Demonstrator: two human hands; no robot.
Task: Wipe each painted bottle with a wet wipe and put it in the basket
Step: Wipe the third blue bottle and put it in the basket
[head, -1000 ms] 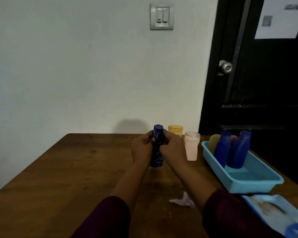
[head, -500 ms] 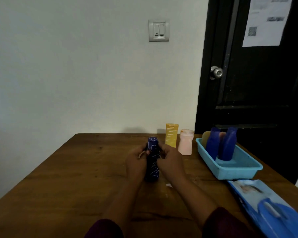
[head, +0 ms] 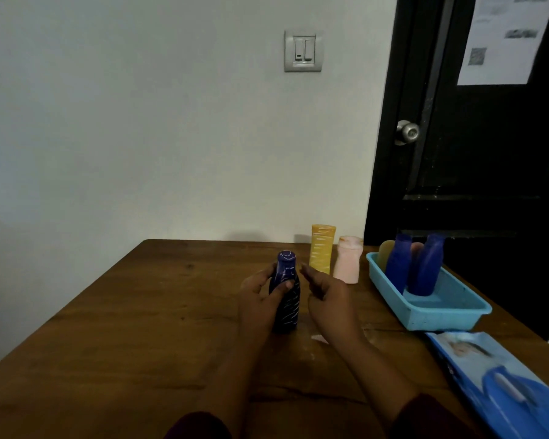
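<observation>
A dark blue bottle (head: 286,293) with thin white paint lines stands upright on the wooden table (head: 140,312). My left hand (head: 260,299) grips it round the body, thumb across the front. My right hand (head: 327,296) hovers just right of the bottle, fingers loosely bent, holding nothing. A yellow bottle (head: 322,253) and a pink bottle (head: 347,259) stand behind. The light blue basket (head: 438,315) on the right holds two blue bottles (head: 425,269) and others partly hidden behind them. A used wipe (head: 319,338) peeks out under my right wrist.
A blue wet-wipe pack (head: 501,381) lies at the table's right front edge. A black door (head: 476,153) with a knob stands behind the basket. A white wall with a light switch (head: 303,51) backs the table.
My right hand has let go of the dark blue bottle and moved slightly right. The bottle now stands on the table in my left hand alone. The view has shifted left and down.
</observation>
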